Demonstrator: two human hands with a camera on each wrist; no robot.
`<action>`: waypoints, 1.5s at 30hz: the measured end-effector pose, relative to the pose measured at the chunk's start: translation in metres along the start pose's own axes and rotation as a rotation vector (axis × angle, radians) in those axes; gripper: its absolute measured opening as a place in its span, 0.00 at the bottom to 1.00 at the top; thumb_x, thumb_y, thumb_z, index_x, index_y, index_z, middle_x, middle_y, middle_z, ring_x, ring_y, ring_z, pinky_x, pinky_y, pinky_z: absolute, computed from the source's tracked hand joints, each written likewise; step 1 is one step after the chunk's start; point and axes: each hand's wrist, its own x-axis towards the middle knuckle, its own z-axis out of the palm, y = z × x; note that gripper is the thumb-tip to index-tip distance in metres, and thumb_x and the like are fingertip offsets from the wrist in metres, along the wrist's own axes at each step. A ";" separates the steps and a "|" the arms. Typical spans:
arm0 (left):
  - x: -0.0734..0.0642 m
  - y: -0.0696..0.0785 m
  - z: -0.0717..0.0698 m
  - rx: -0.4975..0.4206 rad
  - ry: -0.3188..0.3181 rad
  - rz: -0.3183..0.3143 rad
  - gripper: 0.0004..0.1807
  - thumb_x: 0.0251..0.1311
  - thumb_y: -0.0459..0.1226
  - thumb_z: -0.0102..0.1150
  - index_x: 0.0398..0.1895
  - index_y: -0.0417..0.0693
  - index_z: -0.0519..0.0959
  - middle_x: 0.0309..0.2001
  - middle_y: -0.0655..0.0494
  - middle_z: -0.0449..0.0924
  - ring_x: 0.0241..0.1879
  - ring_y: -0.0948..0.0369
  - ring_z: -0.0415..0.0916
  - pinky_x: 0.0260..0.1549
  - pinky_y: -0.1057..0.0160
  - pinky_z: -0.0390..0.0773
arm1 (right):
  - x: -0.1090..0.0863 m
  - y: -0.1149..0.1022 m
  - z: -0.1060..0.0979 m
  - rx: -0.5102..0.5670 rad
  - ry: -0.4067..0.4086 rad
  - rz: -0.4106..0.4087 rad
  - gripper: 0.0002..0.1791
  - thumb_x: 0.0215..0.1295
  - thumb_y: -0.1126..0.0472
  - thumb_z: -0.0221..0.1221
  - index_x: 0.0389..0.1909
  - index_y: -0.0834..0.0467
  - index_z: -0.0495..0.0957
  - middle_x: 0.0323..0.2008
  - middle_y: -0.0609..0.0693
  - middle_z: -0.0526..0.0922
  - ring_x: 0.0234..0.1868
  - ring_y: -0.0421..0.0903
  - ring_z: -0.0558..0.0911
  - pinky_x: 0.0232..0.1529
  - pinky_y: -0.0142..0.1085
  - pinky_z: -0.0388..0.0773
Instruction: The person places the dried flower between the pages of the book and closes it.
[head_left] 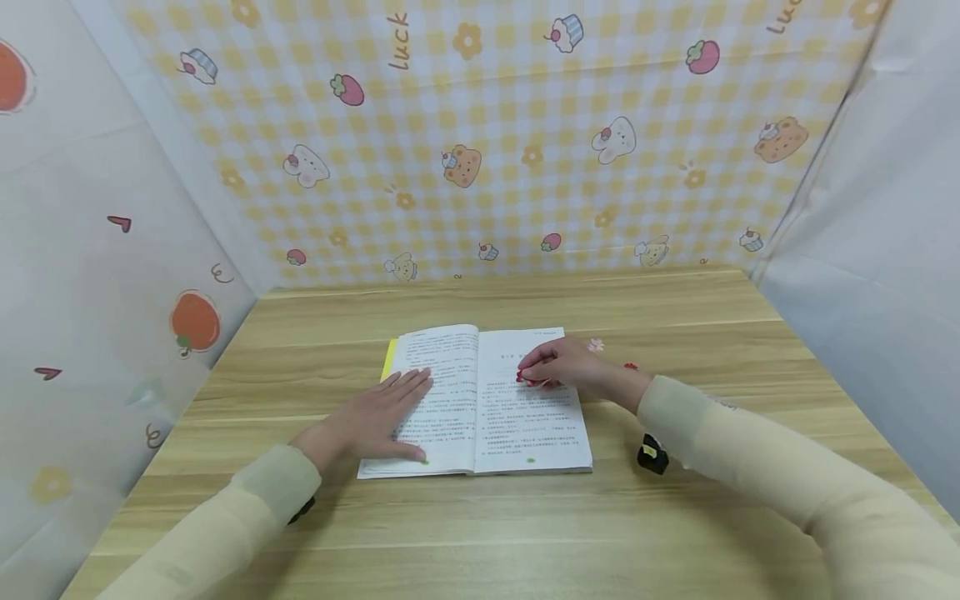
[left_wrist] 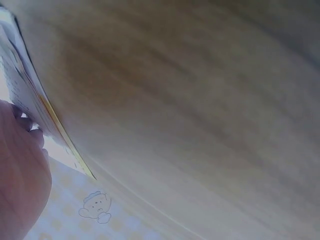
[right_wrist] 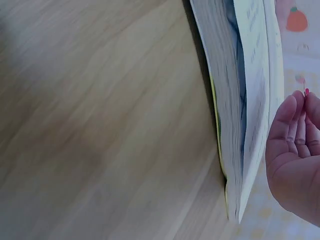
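Observation:
An open book (head_left: 525,425) with printed pages lies on the wooden table. My left hand (head_left: 378,417) rests flat on its left page, fingers spread and straight; the left wrist view shows part of this hand (left_wrist: 22,175) beside the book's edge. Over the upper part of the right page, my right hand (head_left: 570,367) pinches a small red flower-like piece (head_left: 522,377) between thumb and fingertips. In the right wrist view, only a red tip (right_wrist: 306,92) shows above the fingers, so its full shape is hidden.
To the right of the book lie a pale pink flower (head_left: 595,344) and a red flower (head_left: 631,366), partly beside my right wrist. Wooden tabletop (head_left: 480,533) surrounds the book. A yellow checked cloth (head_left: 510,150) hangs behind the table.

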 end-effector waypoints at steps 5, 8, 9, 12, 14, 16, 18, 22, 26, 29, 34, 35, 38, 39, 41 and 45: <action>0.000 -0.001 0.001 -0.006 0.005 0.001 0.62 0.55 0.75 0.40 0.77 0.37 0.43 0.77 0.45 0.38 0.75 0.52 0.37 0.72 0.54 0.41 | 0.007 -0.005 0.017 0.023 -0.013 0.017 0.08 0.63 0.66 0.63 0.42 0.62 0.83 0.36 0.52 0.86 0.34 0.42 0.81 0.33 0.31 0.78; 0.000 -0.002 0.003 -0.004 0.005 0.000 0.62 0.54 0.75 0.40 0.77 0.38 0.43 0.77 0.46 0.39 0.75 0.52 0.37 0.72 0.54 0.41 | 0.012 -0.007 0.025 0.040 -0.022 0.022 0.08 0.63 0.66 0.63 0.42 0.63 0.82 0.36 0.53 0.87 0.33 0.42 0.81 0.32 0.30 0.78; 0.001 -0.002 0.003 -0.002 0.006 -0.001 0.62 0.54 0.75 0.40 0.77 0.38 0.43 0.77 0.46 0.39 0.75 0.52 0.37 0.72 0.54 0.41 | 0.013 -0.007 0.027 0.050 -0.023 0.025 0.08 0.63 0.67 0.63 0.42 0.63 0.82 0.36 0.53 0.87 0.33 0.42 0.82 0.32 0.30 0.77; 0.001 -0.002 0.004 -0.003 0.015 0.004 0.62 0.55 0.75 0.41 0.76 0.37 0.44 0.77 0.45 0.39 0.75 0.52 0.38 0.72 0.54 0.42 | 0.017 -0.008 0.032 0.057 -0.022 0.025 0.08 0.62 0.67 0.63 0.41 0.64 0.82 0.35 0.53 0.87 0.33 0.42 0.83 0.31 0.29 0.78; 0.001 -0.003 0.005 -0.004 0.018 0.006 0.61 0.55 0.75 0.41 0.76 0.37 0.44 0.77 0.45 0.39 0.75 0.52 0.38 0.71 0.54 0.43 | 0.019 -0.008 0.035 0.053 -0.023 0.023 0.07 0.62 0.68 0.63 0.41 0.65 0.82 0.34 0.53 0.87 0.32 0.42 0.83 0.31 0.29 0.79; 0.001 -0.003 0.004 -0.006 0.016 0.006 0.61 0.55 0.74 0.42 0.76 0.37 0.43 0.77 0.45 0.39 0.75 0.52 0.37 0.71 0.54 0.42 | 0.021 -0.009 0.037 0.041 -0.020 0.023 0.07 0.62 0.68 0.63 0.41 0.65 0.82 0.33 0.53 0.86 0.31 0.42 0.83 0.31 0.29 0.79; 0.001 -0.003 0.003 -0.008 0.011 0.005 0.62 0.55 0.75 0.41 0.77 0.37 0.43 0.77 0.45 0.38 0.75 0.52 0.37 0.72 0.54 0.41 | 0.022 -0.009 0.039 0.029 -0.016 0.023 0.07 0.62 0.69 0.63 0.41 0.65 0.82 0.32 0.53 0.86 0.30 0.42 0.82 0.30 0.29 0.79; 0.001 -0.003 0.004 -0.011 0.020 0.008 0.62 0.55 0.75 0.41 0.77 0.37 0.43 0.77 0.45 0.39 0.75 0.52 0.37 0.71 0.54 0.42 | 0.025 -0.009 0.042 -0.003 -0.010 0.008 0.06 0.62 0.68 0.63 0.40 0.64 0.82 0.30 0.53 0.85 0.29 0.42 0.82 0.29 0.30 0.78; 0.001 -0.004 0.006 -0.013 0.029 0.007 0.62 0.54 0.75 0.41 0.77 0.37 0.44 0.77 0.45 0.39 0.75 0.51 0.38 0.71 0.53 0.44 | 0.027 -0.010 0.046 -0.071 -0.025 -0.032 0.05 0.62 0.68 0.63 0.39 0.63 0.82 0.29 0.52 0.86 0.29 0.43 0.82 0.28 0.30 0.77; 0.002 -0.004 0.007 -0.012 0.015 -0.004 0.62 0.53 0.76 0.40 0.77 0.39 0.43 0.77 0.47 0.38 0.75 0.53 0.37 0.71 0.54 0.42 | 0.029 -0.009 0.050 -0.140 -0.025 -0.058 0.04 0.61 0.68 0.64 0.37 0.62 0.83 0.28 0.50 0.86 0.28 0.42 0.82 0.27 0.30 0.76; 0.002 -0.004 0.006 -0.013 0.011 -0.006 0.62 0.53 0.76 0.39 0.77 0.39 0.43 0.77 0.48 0.38 0.75 0.53 0.37 0.71 0.55 0.42 | 0.029 -0.009 0.054 -0.248 -0.009 -0.089 0.02 0.60 0.67 0.66 0.34 0.60 0.83 0.27 0.47 0.85 0.28 0.42 0.81 0.28 0.30 0.75; 0.002 -0.003 0.006 -0.014 0.016 -0.003 0.62 0.53 0.76 0.39 0.77 0.39 0.43 0.77 0.47 0.39 0.75 0.53 0.37 0.71 0.54 0.43 | 0.029 -0.010 0.055 -0.262 -0.009 -0.095 0.02 0.60 0.67 0.66 0.34 0.59 0.83 0.27 0.46 0.85 0.28 0.42 0.81 0.29 0.30 0.75; 0.001 -0.003 0.005 -0.012 0.022 0.003 0.62 0.54 0.76 0.40 0.77 0.38 0.44 0.77 0.46 0.40 0.75 0.52 0.39 0.71 0.54 0.44 | 0.028 -0.010 0.056 -0.303 -0.016 -0.119 0.02 0.59 0.67 0.66 0.33 0.58 0.82 0.26 0.46 0.84 0.28 0.42 0.81 0.31 0.30 0.76; 0.001 -0.003 0.004 -0.012 0.024 0.005 0.62 0.54 0.76 0.40 0.77 0.38 0.44 0.77 0.46 0.40 0.75 0.52 0.39 0.71 0.53 0.44 | 0.028 -0.010 0.057 -0.314 -0.019 -0.125 0.03 0.59 0.67 0.66 0.32 0.58 0.82 0.26 0.45 0.84 0.28 0.42 0.82 0.31 0.30 0.76; 0.001 -0.002 0.003 -0.010 0.021 0.004 0.62 0.54 0.76 0.40 0.77 0.38 0.44 0.77 0.46 0.40 0.75 0.52 0.39 0.71 0.54 0.44 | 0.028 -0.010 0.057 -0.333 -0.022 -0.141 0.03 0.59 0.68 0.66 0.32 0.58 0.82 0.25 0.45 0.84 0.28 0.42 0.82 0.31 0.31 0.76; 0.001 -0.002 0.002 -0.007 0.014 0.002 0.62 0.54 0.76 0.39 0.77 0.38 0.43 0.77 0.46 0.39 0.75 0.52 0.38 0.71 0.54 0.43 | 0.028 -0.011 0.056 -0.369 -0.018 -0.172 0.04 0.58 0.67 0.67 0.34 0.58 0.82 0.25 0.44 0.83 0.28 0.41 0.81 0.32 0.31 0.76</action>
